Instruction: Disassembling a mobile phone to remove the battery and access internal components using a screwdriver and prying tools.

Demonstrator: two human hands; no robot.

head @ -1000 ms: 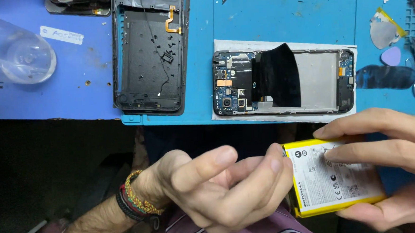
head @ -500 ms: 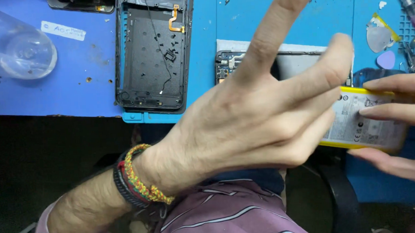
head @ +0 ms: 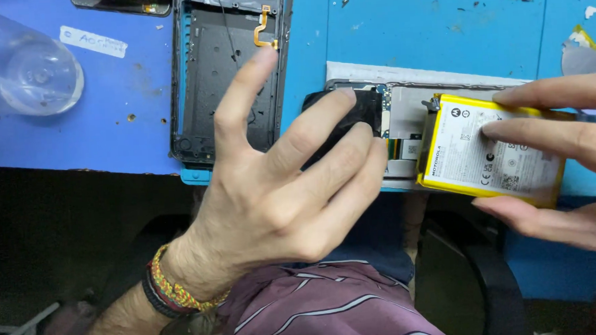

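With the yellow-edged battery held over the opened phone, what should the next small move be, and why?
Probably lower the flat white, yellow-edged battery into the opened phone body. The right hand holds it tilted just above the phone, and the left hand hovers open, holding nothing.

Setting: phone repair workbench. Evidence: blue work mat (head: 399,26) with scuffs, specks and small loose parts; opened phone back housing (head: 228,76) with orange flex cable (head: 264,32) exposed; second phone (head: 394,125) lying open, circuit board visible; yellow-edged phone battery (head: 491,154) out of a device; clear plastic container (head: 17,70) at the mat's left.
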